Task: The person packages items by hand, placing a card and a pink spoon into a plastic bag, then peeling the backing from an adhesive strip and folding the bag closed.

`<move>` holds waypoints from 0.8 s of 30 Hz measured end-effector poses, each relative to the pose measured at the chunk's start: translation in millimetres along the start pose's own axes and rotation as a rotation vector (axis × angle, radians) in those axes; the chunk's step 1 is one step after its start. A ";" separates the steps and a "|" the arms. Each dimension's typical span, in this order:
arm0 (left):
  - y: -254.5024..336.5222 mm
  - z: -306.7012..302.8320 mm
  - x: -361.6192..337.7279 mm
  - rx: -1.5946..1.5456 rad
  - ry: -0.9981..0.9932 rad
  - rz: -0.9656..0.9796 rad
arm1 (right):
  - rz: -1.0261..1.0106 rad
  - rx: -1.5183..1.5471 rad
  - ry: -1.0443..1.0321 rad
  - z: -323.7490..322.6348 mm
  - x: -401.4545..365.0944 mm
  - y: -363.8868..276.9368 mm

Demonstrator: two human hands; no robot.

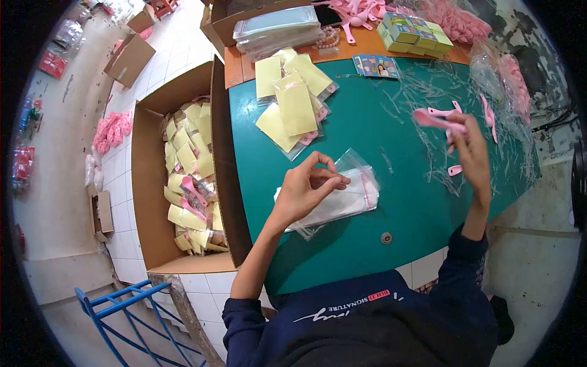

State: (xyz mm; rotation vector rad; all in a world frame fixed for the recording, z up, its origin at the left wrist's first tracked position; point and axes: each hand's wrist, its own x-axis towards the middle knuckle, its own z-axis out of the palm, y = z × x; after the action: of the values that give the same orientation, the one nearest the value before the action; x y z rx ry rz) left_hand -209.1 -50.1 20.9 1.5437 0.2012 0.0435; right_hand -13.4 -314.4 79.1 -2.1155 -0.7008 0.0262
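My right hand [472,156] is closed on a pink plastic spoon [431,120], held over the right side of the green table [342,257]. More pink spoons [454,170] lie under and beside that hand. Above a stack of clear plastic bags [333,208], my left hand [309,186] has its thumb and fingers pinched together. Whether a bag edge is between those fingertips I cannot make out. Beyond the left hand lies a pile of packed bags with yellow cards [296,107], pink pieces showing at their edges.
A deep cardboard box [223,183] full of packed bags stands left of the table. At the back are stacked clear bags [278,27], small card bundles [416,33] and colourful cards [376,66]. Plastic strips [422,82] litter the right side. A blue metal frame [125,300] stands lower left.
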 end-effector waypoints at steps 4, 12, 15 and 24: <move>1.6 -3.1 -1.1 -0.099 -0.033 -0.065 | 0.130 0.357 0.007 47.1 -24.5 -47.1; 0.9 0.6 -7.3 -0.156 -0.092 -0.135 | -0.028 0.554 0.080 86.2 -36.5 -63.6; 2.7 2.7 -6.8 -0.225 -0.074 -0.153 | -0.021 0.514 0.035 88.1 -39.6 -66.2; -4.5 8.4 -7.4 -0.065 -0.154 -0.146 | -0.134 0.373 -0.051 91.2 -39.8 -74.3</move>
State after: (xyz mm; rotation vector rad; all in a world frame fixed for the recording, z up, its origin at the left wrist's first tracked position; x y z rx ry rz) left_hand -215.5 -59.7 17.2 1.4569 0.1883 -0.1820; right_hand -106.2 -232.4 70.4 -1.7139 -0.8001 0.1283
